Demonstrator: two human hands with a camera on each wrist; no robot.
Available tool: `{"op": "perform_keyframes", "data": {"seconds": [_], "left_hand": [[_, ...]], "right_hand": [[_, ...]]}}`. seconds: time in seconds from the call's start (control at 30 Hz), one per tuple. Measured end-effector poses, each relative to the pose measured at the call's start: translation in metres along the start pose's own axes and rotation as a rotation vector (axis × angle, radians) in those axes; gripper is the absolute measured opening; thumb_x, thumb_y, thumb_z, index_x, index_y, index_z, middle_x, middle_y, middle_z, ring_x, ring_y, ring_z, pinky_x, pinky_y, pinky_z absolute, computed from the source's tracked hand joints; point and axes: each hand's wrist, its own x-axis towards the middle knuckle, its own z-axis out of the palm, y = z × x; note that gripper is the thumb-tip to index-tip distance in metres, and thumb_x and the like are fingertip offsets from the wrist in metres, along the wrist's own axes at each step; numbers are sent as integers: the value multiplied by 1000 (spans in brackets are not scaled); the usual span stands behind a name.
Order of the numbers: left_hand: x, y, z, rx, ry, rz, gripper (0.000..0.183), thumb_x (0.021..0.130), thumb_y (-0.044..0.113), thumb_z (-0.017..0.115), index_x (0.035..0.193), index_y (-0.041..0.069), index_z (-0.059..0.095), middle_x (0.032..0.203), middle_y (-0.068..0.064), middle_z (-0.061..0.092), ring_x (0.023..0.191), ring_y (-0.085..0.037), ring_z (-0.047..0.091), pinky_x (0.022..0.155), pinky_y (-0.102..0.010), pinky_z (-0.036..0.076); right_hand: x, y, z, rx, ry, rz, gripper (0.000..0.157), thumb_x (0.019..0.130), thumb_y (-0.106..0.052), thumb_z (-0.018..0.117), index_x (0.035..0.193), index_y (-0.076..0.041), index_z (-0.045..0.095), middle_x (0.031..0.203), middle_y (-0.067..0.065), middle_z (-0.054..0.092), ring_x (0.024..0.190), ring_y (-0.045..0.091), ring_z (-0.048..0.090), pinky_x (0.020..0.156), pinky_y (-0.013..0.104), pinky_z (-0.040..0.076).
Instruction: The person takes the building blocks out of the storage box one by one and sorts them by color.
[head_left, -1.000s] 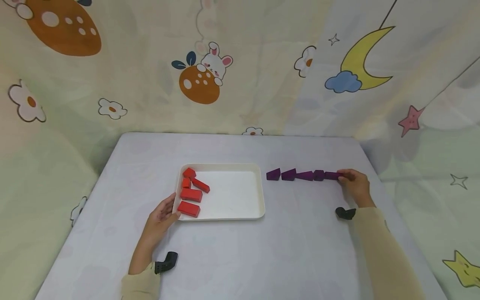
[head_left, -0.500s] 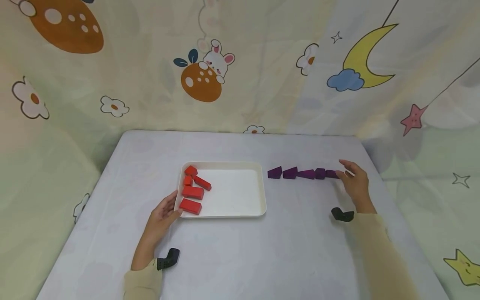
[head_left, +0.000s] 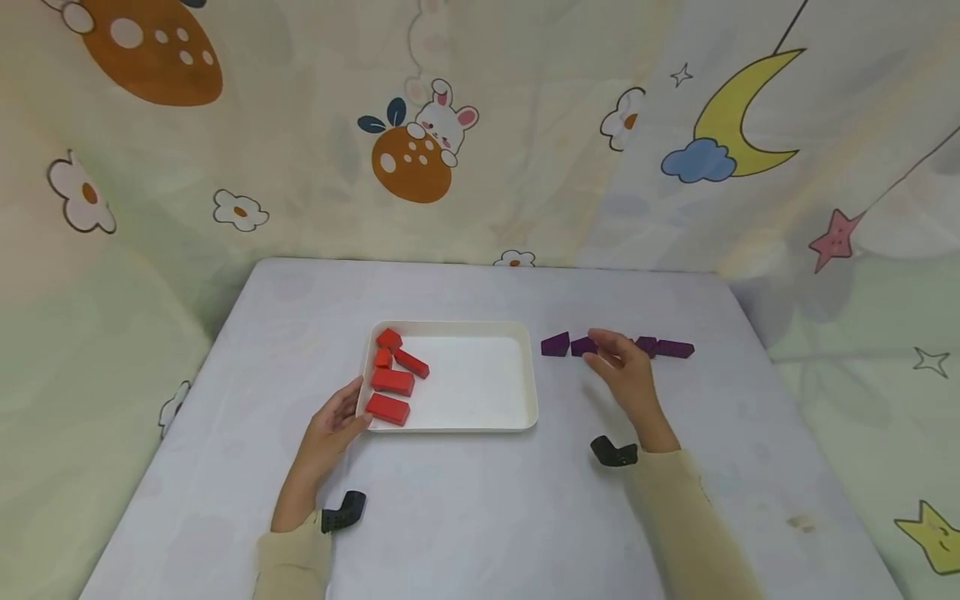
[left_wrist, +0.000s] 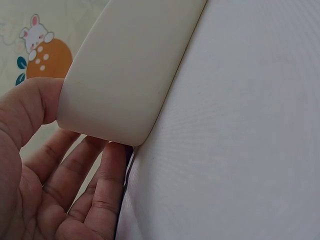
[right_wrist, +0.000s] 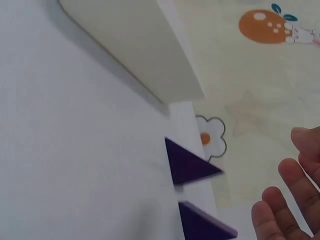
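Observation:
My left hand [head_left: 322, 442] grips the near left corner of a white tray [head_left: 480, 379]. In the left wrist view its thumb lies on the rim and its fingers touch the wall. Several red blocks [head_left: 393, 381] lie along the tray's left side. To the right of the tray, several purple blocks stretch in a row; a tapered one [head_left: 555, 344] is leftmost and a long one [head_left: 675, 348] rightmost. My right hand [head_left: 633, 383] hovers over the row with nothing in it, hiding the middle of it. Two purple blocks show in the right wrist view, the upper one [right_wrist: 190, 165] whole.
A white cloth covers the table [head_left: 480, 517]. Behind it hangs a printed cloth [head_left: 525, 167] with rabbits, flowers and a moon. Black camera mounts sit at both wrists, the left mount [head_left: 343, 511] and the right mount [head_left: 613, 452].
My right hand has let go of the rightmost purple block and moved left over the row. The left hand keeps its grip on the tray. The head view has shifted slightly.

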Motion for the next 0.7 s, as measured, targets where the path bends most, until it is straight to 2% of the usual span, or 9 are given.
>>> {"op": "perform_keyframes", "data": {"seconds": [0.17, 0.27, 0.6, 0.7], "left_hand": [[1, -2, 0, -26, 5, 16, 67, 106, 6, 68, 165, 0, 38, 168, -24, 42, 153, -43, 44, 99, -1, 39], [1, -2, 1, -27, 6, 23, 67, 105, 5, 68, 165, -1, 39, 167, -25, 43, 152, -44, 45, 99, -2, 39], [1, -1, -1, -10, 0, -16, 68, 106, 11, 69, 166, 3, 39, 169, -21, 41, 155, -39, 42, 103, -4, 38], [1, 0, -1, -6, -4, -28, 68, 106, 12, 69, 167, 3, 38, 170, -21, 41, 155, -38, 42, 111, -13, 40]], "right_hand": [[-3, -8, 35, 42, -49, -27, 39, 98, 8, 73, 135, 13, 64, 140, 32, 65, 128, 33, 62, 112, 27, 49], [-5, -13, 54, 73, -75, -36, 39, 97, 9, 73, 135, 13, 64, 140, 31, 65, 132, 45, 59, 114, 32, 49], [-13, -28, 109, 156, -209, -75, 37, 94, 13, 75, 130, 15, 65, 136, 31, 66, 133, 50, 60, 114, 43, 50], [-15, -32, 124, 166, -254, -88, 36, 94, 12, 76, 129, 15, 66, 134, 32, 67, 131, 49, 62, 113, 46, 51]]}}
